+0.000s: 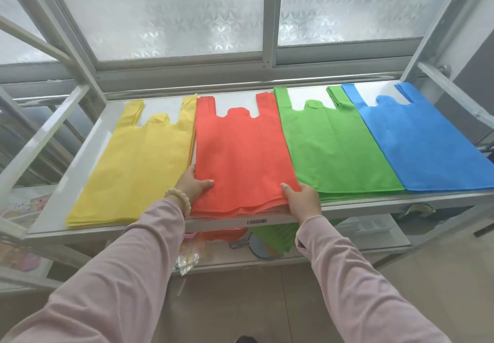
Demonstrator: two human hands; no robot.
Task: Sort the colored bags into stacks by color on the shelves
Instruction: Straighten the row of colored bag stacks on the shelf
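Head view. Pink sleeves (128, 270) reach to shelf (88, 161). Left hand (193, 185) and right hand (302, 199) each pinch near edge of red stack (240, 155), thumbs on top. Yellow stack (139, 166) lies left; green stack (334, 147) and blue stack (427, 142) lie right, side by side, overlapping slightly.
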